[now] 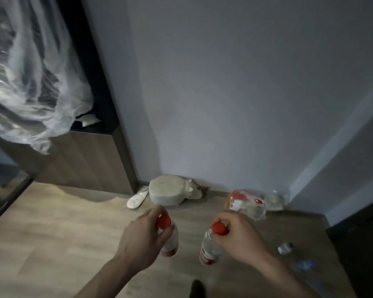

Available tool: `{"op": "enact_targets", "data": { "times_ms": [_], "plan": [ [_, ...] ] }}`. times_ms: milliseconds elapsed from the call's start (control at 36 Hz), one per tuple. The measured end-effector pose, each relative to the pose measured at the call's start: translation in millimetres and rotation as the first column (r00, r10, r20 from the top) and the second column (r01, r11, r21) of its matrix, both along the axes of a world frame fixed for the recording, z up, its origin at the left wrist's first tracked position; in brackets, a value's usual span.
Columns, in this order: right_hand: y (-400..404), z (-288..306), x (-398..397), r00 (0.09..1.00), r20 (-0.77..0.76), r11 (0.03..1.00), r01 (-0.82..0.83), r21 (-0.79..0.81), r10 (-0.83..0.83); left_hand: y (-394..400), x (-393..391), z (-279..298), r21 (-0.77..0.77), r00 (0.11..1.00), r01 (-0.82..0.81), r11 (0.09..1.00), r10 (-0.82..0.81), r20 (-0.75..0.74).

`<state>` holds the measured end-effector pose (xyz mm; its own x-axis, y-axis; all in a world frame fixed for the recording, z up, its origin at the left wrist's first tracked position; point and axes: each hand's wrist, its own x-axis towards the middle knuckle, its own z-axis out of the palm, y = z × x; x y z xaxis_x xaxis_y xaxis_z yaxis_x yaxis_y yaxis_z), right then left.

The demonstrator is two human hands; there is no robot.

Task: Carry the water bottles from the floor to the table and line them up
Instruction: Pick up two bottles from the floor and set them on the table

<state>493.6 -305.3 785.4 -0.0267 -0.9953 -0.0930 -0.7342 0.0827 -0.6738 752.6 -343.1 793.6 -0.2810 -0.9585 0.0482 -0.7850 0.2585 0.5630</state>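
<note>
Wood-grain laminate floor [52, 233], pale brown, fills the lower half of the frame and meets a plain grey-white wall [224, 93] that occupies the centre and upper right. At the lower centre, the left hand [143, 237] has its grip closed around the neck of a clear water bottle [170, 241] just under its red cap [164, 221], the bottle hanging downward above the floor. To its right, the right hand [237, 237] likewise clenches the neck of a second water bottle [209, 248], whose red cap [219, 228] shows between the fingers and whose red label sits near its lower end; the two bottles are near each other but apart. At the lower right edge of the frame, a further clear bottle with a green-and-white cap [285, 247] lies on the floor, blurred. Against the base of the wall at centre rests a round, pale cushion-like object [167, 193] with a white slipper [136, 200] just beside it on the left. To the right of these, crumpled clear plastic wrapping with orange print [252, 203] lies in the corner. A wood-panelled cabinet [84, 160] with a dark frame stands at the left, and translucent plastic sheeting [30, 72] hangs over the upper left of the frame. A dark piece of furniture [362, 244] borders the lower right; its kind cannot be told.
</note>
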Motion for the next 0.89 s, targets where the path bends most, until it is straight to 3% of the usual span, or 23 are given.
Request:
{"op": "enact_targets", "data": {
  "times_ms": [278, 556, 750, 889],
  "plan": [
    [-168, 10, 130, 0.927, 0.001, 0.927, -0.375, -0.015, 0.375, -81, 131, 10, 0.007, 0.947, -0.321, 0.947, 0.322, -0.002],
    [-319, 33, 309, 0.723, 0.003, 0.723, -0.69, -0.033, 0.691, -125, 261, 47, -0.022, 0.725, -0.689, 0.725, 0.687, -0.046],
    [-377, 50, 444, 0.59, 0.036, 0.591, -0.802, -0.087, 0.807, -142, 360, 54, -0.045, 0.548, -0.836, 0.546, 0.831, -0.098],
    [-396, 52, 537, 0.57, 0.008, 0.569, -0.818, -0.09, 0.821, -152, 445, 48, -0.059, 0.508, -0.861, 0.505, 0.856, -0.094]
  ]
}}
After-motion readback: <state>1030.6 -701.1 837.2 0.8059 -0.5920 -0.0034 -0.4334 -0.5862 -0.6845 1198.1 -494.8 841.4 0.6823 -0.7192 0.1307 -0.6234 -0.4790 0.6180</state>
